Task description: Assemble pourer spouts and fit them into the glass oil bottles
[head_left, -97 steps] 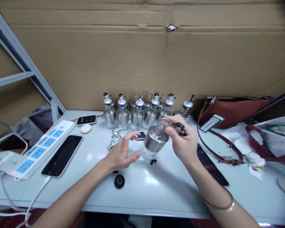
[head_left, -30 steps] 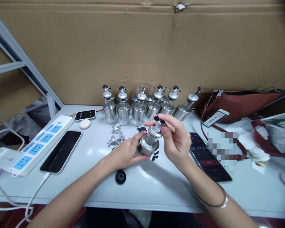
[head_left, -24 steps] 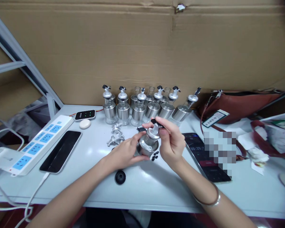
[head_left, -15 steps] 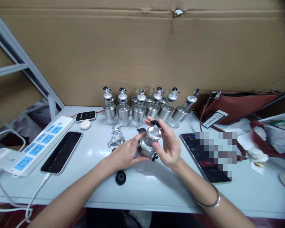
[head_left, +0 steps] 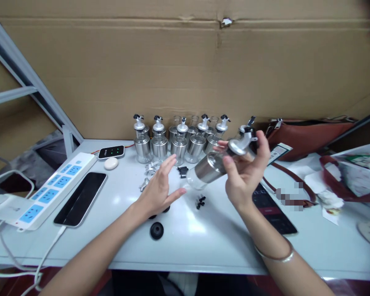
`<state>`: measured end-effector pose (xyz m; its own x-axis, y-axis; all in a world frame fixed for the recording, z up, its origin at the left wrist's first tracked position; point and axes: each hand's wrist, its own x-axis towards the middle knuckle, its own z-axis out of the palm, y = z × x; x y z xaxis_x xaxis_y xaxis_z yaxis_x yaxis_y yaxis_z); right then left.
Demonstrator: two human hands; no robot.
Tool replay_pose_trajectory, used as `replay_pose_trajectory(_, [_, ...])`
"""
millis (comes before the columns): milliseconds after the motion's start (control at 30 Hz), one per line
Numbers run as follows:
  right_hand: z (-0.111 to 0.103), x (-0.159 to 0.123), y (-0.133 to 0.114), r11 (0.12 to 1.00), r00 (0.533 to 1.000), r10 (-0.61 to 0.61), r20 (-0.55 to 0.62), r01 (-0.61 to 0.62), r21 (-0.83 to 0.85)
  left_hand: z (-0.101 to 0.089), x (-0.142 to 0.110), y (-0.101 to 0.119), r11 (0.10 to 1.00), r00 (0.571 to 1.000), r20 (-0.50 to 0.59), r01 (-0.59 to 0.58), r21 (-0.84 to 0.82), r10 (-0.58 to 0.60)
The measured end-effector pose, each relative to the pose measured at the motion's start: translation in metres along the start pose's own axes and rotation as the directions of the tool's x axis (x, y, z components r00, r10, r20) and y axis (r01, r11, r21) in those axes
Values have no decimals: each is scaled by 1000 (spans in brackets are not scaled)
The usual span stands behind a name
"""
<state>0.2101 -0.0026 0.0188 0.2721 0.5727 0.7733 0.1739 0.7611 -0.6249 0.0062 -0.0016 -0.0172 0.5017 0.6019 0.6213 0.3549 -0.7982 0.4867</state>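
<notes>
My right hand (head_left: pixel 245 176) is closed around the neck of a glass oil bottle (head_left: pixel 207 167) with a steel sleeve and a silver pour spout. The bottle is tilted, its spout up to the right and its clear base to the lower left, above the table. My left hand (head_left: pixel 160 185) is open, fingers apart, a short way left of the base and touching nothing I can see. Partly behind it lie silver spout parts (head_left: pixel 145 181). Small black pieces (head_left: pixel 200 201) lie below the bottle, and black pins (head_left: pixel 182 171) left of it. A round black stopper (head_left: pixel 157 231) lies nearer me.
Several similar bottles (head_left: pixel 142 144) stand along the cardboard wall (head_left: pixel 142 70), some with spouts. A power strip (head_left: pixel 52 191), a phone (head_left: pixel 80 199) and a white round case (head_left: pixel 111 163) are at left. At right are a tablet-like phone (head_left: pixel 277 218) and a brown bag (head_left: pixel 308 137).
The bottle has risen from the table and tipped, moving right with my right hand. My left hand has let go of it and drawn slightly left.
</notes>
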Motion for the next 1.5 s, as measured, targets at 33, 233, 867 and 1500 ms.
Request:
replay_pose_trajectory(33, [-5,6,5,1000,999,11,-50,-12,-14,-2,0,-2,1000,999,-33,9,11,-9])
replay_pose_trajectory(233, [-39,24,41,968,967,96,-237,-146,-204,-9,4,-12,996,978,-204,69,64,-54])
replay_pose_trajectory(867, [-70,34,84,842,988,139,-69,-155,-517,-23,1,-79,769,678,-368,598,-228,-636])
replay_pose_trajectory(1500, [-81,49,125,811,865,496,-70,-491,-319,-22,-2,-86,804,727,-345,516,-295,-594])
